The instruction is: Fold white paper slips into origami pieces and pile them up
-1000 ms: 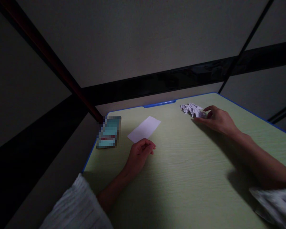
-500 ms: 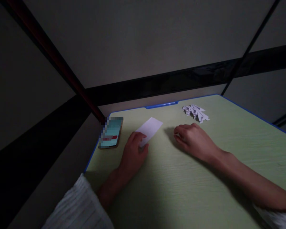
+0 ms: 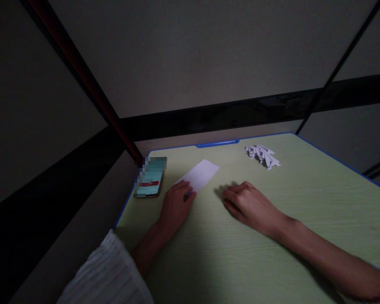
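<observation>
A white rectangular sheet of paper (image 3: 201, 175) lies slantwise on the table. My left hand (image 3: 176, 204) is on its near end, fingers bent over the paper and thumb at its lower corner. Part of that end is hidden under the fingers. To the right of the sheet and apart from it, my right hand (image 3: 250, 207) hovers low over the tabletop or rests on it; I cannot tell which. Its fingers are curled together with the thumb, and nothing shows between them. Beyond it lies a small pile of folded white paper pieces (image 3: 262, 155), pointed in shape.
A phone (image 3: 152, 177) with a lit, partly blurred screen lies at the table's left edge. The pale green table (image 3: 228, 261) has a blue rim and a blue handle-like piece (image 3: 218, 144) at the far edge. Walls or panels stand close behind and to the left.
My right hand has come down toward me and slightly left. My left thumb has closed in on the paper's near end. The whole view has shifted slightly.
</observation>
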{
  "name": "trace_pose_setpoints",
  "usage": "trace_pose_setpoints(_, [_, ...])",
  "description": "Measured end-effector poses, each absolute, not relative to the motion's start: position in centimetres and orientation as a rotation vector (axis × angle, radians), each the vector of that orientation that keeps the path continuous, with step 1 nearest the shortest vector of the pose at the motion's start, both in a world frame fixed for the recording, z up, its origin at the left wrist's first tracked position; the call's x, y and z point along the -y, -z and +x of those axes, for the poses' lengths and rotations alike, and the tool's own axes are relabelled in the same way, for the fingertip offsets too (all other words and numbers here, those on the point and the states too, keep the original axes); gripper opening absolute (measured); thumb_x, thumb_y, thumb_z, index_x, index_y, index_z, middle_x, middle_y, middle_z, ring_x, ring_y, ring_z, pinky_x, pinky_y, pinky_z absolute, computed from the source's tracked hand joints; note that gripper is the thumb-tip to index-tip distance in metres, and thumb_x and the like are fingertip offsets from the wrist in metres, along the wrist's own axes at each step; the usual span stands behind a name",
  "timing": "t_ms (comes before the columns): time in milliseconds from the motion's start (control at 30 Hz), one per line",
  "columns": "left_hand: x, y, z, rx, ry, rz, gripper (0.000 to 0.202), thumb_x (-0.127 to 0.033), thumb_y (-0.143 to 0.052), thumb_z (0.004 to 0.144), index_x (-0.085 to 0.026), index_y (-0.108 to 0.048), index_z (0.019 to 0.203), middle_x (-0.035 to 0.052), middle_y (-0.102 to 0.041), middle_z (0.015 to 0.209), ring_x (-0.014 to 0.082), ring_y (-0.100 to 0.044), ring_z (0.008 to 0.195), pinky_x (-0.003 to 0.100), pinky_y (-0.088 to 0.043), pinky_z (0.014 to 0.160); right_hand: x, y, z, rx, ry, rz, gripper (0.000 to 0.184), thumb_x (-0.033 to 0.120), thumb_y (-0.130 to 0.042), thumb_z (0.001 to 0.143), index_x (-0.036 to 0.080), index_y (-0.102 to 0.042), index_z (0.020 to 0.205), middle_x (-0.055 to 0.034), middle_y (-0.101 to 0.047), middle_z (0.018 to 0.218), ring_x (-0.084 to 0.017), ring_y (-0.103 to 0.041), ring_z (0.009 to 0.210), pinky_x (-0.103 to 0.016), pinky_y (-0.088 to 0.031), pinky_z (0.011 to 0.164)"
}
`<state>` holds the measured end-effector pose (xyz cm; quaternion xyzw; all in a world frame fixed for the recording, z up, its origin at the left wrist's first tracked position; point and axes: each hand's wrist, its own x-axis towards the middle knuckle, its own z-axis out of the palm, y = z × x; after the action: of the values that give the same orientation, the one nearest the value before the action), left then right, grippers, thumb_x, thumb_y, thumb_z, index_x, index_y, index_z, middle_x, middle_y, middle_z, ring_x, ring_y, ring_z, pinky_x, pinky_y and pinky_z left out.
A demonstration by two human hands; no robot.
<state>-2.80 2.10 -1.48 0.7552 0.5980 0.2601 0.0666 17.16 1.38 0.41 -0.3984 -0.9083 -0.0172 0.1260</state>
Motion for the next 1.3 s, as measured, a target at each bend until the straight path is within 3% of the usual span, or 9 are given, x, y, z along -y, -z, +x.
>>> trace_pose_setpoints(200, [-2.2,1.4,-3.2,-1.727,-0.534,2.465,0.025,-0.011,-0.039,0.079,-0.012,-0.061,0.09,0.0111,-0.061,0.1,0.0186,-0.056,0.092,0.033,-0.041,0.085,-1.4,-0.4,17.1,2.652,0.013,-1.17,0.013,0.015,-0.039,0.079,0.016,-0.048,0.071,-0.0018,-0.056,0.065,-0.013,-0.05,0.058,-0.027,-0.028,0.062])
trace_pose_setpoints(533, [-2.0,1.2,-3.1,-1.673,-0.413,2.544,0.023,-0.017,-0.041,0.079,-0.011,-0.062,0.085,0.0113,-0.061,0.101,0.0185,-0.055,0.095,0.03,-0.04,0.086,-1.5,-0.2,17.1,2.632,-0.02,-1.146,0.013,0.015,-0.038,0.079,0.015,-0.048,0.07,-0.002,-0.055,0.064,-0.012,-0.049,0.057,-0.026,-0.027,0.061])
trace_pose_setpoints(767, [-2.2,1.1,-3.3,-1.822,-0.336,2.517,0.029,-0.005,-0.034,0.077,-0.01,-0.059,0.092,0.0136,-0.059,0.102,0.0193,-0.055,0.094,0.031,-0.039,0.082,-1.5,-0.2,17.2,2.624,-0.049,-1.138,0.012,0.015,-0.038,0.079,0.015,-0.049,0.073,-0.0021,-0.055,0.064,-0.012,-0.049,0.057,-0.026,-0.027,0.06])
trace_pose_setpoints(900, [-2.0,0.5,-3.3,-1.882,-0.333,2.437,0.024,-0.012,-0.036,0.078,-0.014,-0.06,0.082,0.0087,-0.063,0.088,0.0177,-0.057,0.083,0.029,-0.04,0.074,-1.6,-0.1,17.2,2.599,-0.067,-1.111,0.012,0.014,-0.038,0.078,0.016,-0.049,0.072,-0.0021,-0.055,0.064,-0.012,-0.048,0.056,-0.026,-0.026,0.059])
trace_pose_setpoints(1100, [-1.7,0.2,-3.0,-1.974,-0.304,2.502,0.024,-0.02,-0.037,0.08,-0.015,-0.06,0.075,0.0089,-0.063,0.081,0.0208,-0.058,0.071,0.03,-0.039,0.061,-1.5,-0.2,17.2,2.623,-0.043,-1.129,0.012,0.014,-0.038,0.078,0.016,-0.049,0.074,-0.0026,-0.056,0.066,-0.013,-0.049,0.058,-0.027,-0.026,0.059])
trace_pose_setpoints(1300, [-1.8,0.0,-3.1,-1.885,-0.372,2.483,0.02,-0.02,-0.041,0.078,-0.015,-0.06,0.075,0.0066,-0.062,0.081,0.0183,-0.056,0.074,0.028,-0.038,0.065,-1.5,-0.1,17.2,2.608,-0.032,-1.128,0.012,0.015,-0.038,0.078,0.016,-0.05,0.074,-0.0026,-0.056,0.066,-0.013,-0.049,0.058,-0.026,-0.027,0.059])
